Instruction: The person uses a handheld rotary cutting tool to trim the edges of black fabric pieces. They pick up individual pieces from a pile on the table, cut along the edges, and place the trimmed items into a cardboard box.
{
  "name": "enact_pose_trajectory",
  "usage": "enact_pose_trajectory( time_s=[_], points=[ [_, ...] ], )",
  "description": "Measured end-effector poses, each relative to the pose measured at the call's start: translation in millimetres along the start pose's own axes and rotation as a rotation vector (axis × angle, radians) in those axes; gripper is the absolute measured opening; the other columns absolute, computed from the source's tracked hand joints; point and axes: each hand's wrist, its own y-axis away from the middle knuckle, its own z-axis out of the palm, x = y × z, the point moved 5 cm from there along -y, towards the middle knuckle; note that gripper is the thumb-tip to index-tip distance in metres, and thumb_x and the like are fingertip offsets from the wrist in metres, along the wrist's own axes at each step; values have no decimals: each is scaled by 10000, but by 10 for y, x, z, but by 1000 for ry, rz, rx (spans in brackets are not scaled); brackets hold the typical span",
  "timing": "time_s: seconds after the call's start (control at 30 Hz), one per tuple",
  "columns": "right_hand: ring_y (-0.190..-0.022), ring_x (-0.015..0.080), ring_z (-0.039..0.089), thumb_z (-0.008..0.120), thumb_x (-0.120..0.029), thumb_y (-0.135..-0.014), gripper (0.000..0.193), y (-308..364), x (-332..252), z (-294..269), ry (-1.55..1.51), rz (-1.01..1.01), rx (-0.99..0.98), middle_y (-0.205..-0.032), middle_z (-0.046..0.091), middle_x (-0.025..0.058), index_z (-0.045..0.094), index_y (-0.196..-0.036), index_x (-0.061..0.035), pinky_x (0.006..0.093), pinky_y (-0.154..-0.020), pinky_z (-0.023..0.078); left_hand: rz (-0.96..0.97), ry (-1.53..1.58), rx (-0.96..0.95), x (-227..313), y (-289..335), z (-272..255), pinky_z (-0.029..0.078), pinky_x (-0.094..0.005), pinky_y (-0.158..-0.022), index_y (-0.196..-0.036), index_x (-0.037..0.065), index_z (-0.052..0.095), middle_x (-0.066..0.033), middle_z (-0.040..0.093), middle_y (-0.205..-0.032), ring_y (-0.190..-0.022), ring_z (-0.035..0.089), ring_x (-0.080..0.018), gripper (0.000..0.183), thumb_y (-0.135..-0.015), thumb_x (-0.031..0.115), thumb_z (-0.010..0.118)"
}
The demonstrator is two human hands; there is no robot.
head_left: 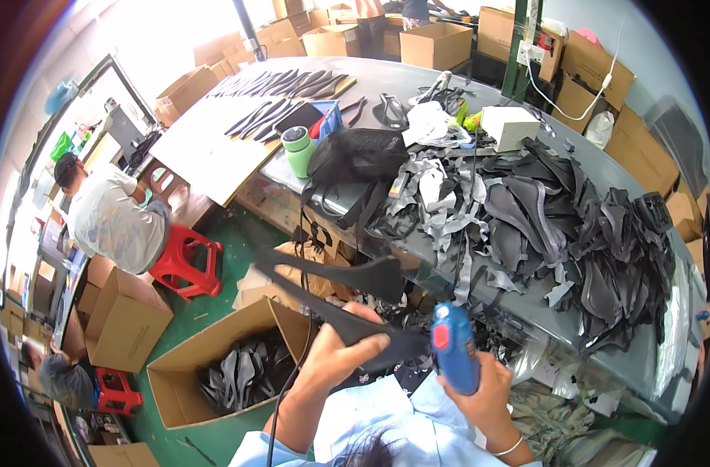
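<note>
My left hand (341,352) is closed around the edge of a black bicycle saddle piece (362,279), thumb on top. The piece is flat and forked, with a long gap between its two arms, and its far end is blurred. In my right hand (483,393) is a blue hand-held power tool (456,354) with a red button. The tool stands upright beside the near end of the piece; whether they touch I cannot tell. A dark cord (296,366) passes over my left forearm.
An open carton (176,395) holding black saddle parts stands on the floor. The grey table (440,272) bears a heap of black saddle parts (604,249), grey scraps (440,206), a black bag (355,156) and a green bottle (297,152). Seated co-workers are at the left.
</note>
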Motion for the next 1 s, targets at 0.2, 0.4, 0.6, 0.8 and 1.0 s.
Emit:
enact_pose_trajectory(
  time_s=[0.2,0.4,0.6,0.8,1.0],
  points=[
    [-610,316,609,832,-202,-605,496,-1,257,-27,-41,248,32,-707,609,131,507,-938,-31,390,-598,473,-473,303,-208,-1175,319,238,487,-288,-760,-1074,30,563,-34,625,-945,-881,591,-131,337,-825,213,695],
    [-615,291,608,809,-150,-622,453,-9,306,47,-48,290,-15,-705,602,110,516,-946,-33,373,-603,471,-627,686,372,-2294,869,-132,521,-371,-790,-1126,36,553,-64,629,-1042,-953,616,-199,291,-881,182,614],
    [-597,234,611,792,-124,-642,416,-1,390,120,-76,307,-16,-681,596,96,493,-917,-34,341,-595,472,-364,521,1111,-2450,1291,-1598,536,-387,-646,-1138,86,443,-87,555,-1058,-906,593,-235,416,-820,207,681],
    [-582,213,579,776,-119,-654,405,-17,305,148,-71,281,-54,-663,569,85,488,-925,-32,332,-585,457,-100,742,1447,-3223,1863,-2975,566,-368,-606,-1025,42,491,-97,583,-982,-757,628,-234,289,-843,190,660],
    [-624,273,617,789,-144,-642,416,18,328,125,-63,319,-80,-703,606,130,512,-929,-26,363,-596,470,-512,183,979,-3415,997,-1908,491,-274,-495,-861,50,595,-52,599,-704,-591,591,-155,74,-852,119,568]
  ],
)
